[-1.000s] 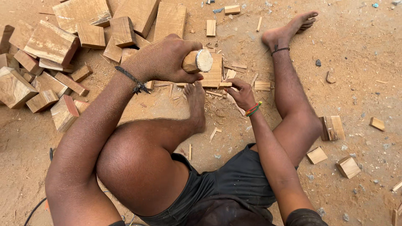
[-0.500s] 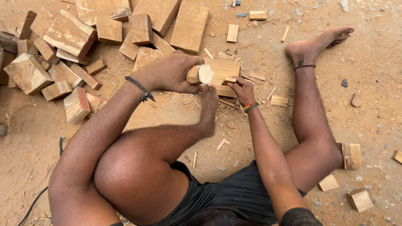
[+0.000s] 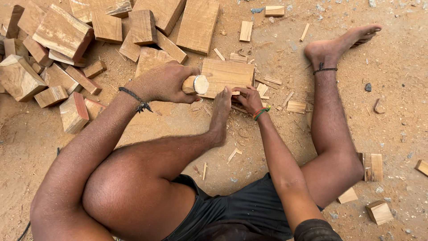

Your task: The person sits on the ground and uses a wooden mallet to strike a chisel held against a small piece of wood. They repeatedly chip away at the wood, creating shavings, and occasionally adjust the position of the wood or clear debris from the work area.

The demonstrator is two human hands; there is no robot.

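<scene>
L hand, clamped on the round wooden handle, now sits lower vs 1 s ago, centre frame by the flat wood block. R hand stays pinched on a small wood piece at the block's edge w/ left foot bracing; looks like a strike landing.

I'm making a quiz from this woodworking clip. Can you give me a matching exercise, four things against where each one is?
Things:
1. round wooden handle
2. flat board
3. heap of wood blocks
4. black anklet

Places:
A. on the outstretched leg
B. gripped in the left hand
C. on the ground, upper left
D. on the ground, under the foot and the right hand

Pairs: 1-B, 2-D, 3-C, 4-A
</scene>
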